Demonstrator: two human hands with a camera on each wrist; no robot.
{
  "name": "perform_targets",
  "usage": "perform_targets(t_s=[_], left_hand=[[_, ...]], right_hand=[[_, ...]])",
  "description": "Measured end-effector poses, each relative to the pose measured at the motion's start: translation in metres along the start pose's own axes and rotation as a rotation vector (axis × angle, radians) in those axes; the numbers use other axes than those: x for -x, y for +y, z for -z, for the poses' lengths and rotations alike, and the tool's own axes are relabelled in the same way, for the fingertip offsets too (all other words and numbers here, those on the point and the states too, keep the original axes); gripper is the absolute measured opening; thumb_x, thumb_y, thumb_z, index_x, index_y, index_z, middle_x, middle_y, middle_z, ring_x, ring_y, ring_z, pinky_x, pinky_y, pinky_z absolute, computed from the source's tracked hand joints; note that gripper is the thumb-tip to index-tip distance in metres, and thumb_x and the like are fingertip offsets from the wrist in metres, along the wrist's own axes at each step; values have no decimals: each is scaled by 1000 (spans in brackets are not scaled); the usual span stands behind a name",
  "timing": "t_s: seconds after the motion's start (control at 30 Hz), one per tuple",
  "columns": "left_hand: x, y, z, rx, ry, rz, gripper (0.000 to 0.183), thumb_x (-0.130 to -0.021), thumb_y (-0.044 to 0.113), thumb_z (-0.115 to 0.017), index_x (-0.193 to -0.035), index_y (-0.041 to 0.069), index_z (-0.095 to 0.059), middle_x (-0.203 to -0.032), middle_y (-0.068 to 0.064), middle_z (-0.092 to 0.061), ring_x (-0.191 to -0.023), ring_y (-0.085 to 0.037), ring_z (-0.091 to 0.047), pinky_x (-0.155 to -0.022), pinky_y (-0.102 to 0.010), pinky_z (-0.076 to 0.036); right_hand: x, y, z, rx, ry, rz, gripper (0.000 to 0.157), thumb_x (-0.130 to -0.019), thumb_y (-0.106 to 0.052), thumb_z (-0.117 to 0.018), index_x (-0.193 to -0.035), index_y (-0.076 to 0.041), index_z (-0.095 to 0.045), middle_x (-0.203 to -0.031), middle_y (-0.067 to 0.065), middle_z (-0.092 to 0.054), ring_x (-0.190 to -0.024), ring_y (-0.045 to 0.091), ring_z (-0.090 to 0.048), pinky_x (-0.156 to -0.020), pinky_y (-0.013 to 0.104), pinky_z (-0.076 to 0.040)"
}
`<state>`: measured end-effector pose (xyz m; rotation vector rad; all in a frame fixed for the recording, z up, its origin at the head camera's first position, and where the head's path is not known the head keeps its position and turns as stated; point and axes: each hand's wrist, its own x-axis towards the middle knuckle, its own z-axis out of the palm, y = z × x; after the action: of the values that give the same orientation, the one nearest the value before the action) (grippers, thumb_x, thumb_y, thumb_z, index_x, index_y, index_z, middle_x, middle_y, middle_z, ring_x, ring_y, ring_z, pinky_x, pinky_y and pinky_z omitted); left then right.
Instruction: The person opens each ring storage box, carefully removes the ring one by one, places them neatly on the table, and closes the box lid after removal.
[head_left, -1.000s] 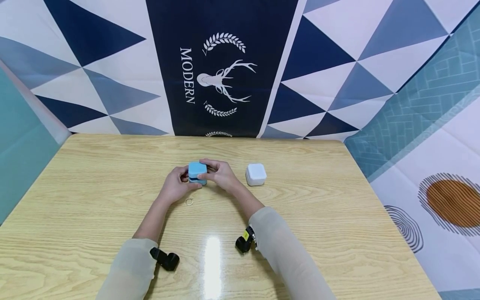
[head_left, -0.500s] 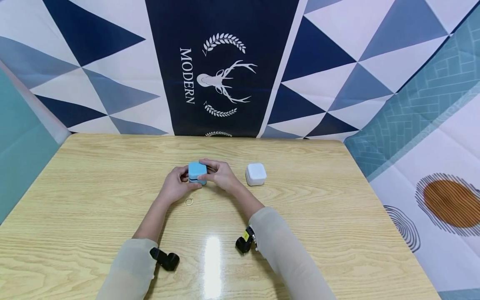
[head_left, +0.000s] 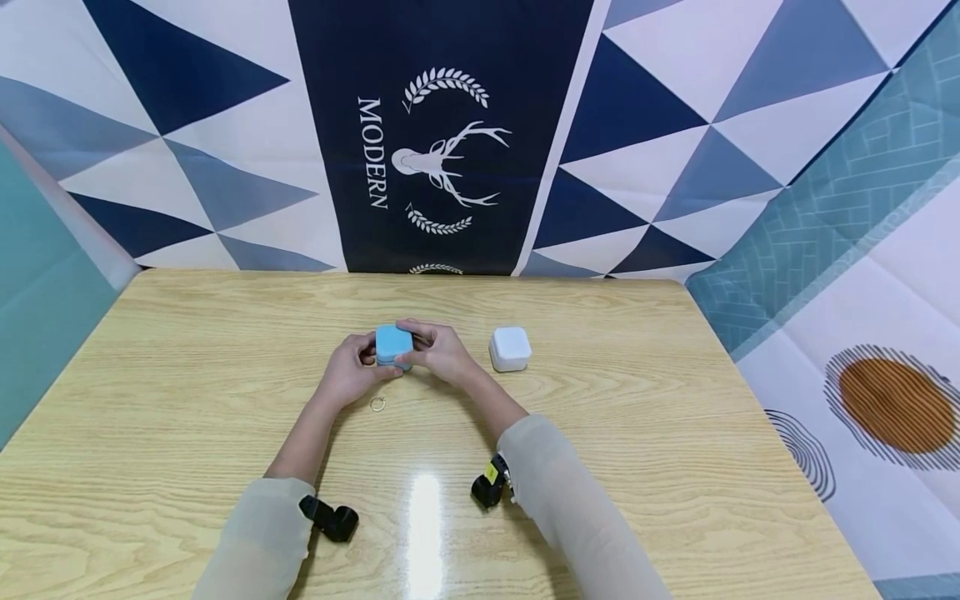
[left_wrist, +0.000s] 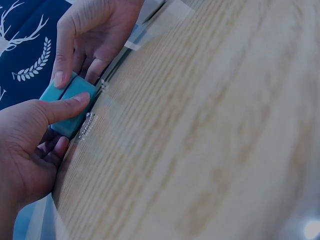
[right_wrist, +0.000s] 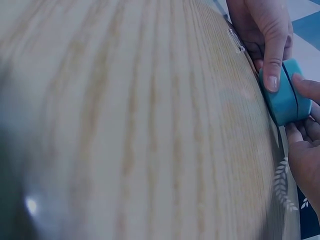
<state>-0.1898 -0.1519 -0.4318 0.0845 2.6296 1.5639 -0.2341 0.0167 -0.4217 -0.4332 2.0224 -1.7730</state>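
Both hands meet at a small light-blue jewelry box (head_left: 393, 340) with rounded corners, near the table's far side. My left hand (head_left: 351, 371) holds its lower half, thumb along the near face. My right hand (head_left: 444, 354) pinches the lid between thumb and fingers. A thin dark seam divides lid from base on the blue box (right_wrist: 285, 102) in the right wrist view. The inside of the box is hidden. Just in front of the left hand a thin metal ring (head_left: 377, 404), with small sparkling parts in the wrist views, lies on the wood.
A white box (head_left: 511, 348) of similar shape stands right of the right hand. The wooden table (head_left: 637, 467) ends at a patterned cloth backdrop (head_left: 442, 150). Each wrist wears a small black camera, the left camera (head_left: 330, 518) lying over the table surface.
The blue lid has come down onto its base, and the dark gap between them has narrowed to a thin line. Both hands stay almost in place; ring and white box have not moved.
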Motion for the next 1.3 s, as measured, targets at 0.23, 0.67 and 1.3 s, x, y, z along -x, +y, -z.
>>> perform_targets(t_s=[0.23,0.67,1.3], left_hand=[[-1,-1,-1,-2,4,5,69,-73,23,-72,-131,3,-40,-119,-14,-44,-98,-24,-47,-84,-34,-42],[-2,0,0,1,7,11,70,-72,21,-73,-131,5,-40,-116,-14,-45,-97,-23,-46,-83,-33,-41],[-1,4,-2,11,17,65,84,-69,25,-75,-137,8,-30,-115,-14,-42,-99,-24,-43,-85,-34,-40]], right_hand=[[0,-2,0,1,-21,9,57,-74,-1,-67,-127,-7,-47,-143,10,-29,-126,18,-37,-98,24,-35],[16,-26,-4,34,-42,8,52,-76,5,-63,-126,0,-47,-140,12,-33,-125,23,-38,-97,26,-37],[12,-12,9,240,175,111,38,-82,-23,-61,-117,-10,-56,-110,7,-61,-96,18,-58,-80,26,-48]])
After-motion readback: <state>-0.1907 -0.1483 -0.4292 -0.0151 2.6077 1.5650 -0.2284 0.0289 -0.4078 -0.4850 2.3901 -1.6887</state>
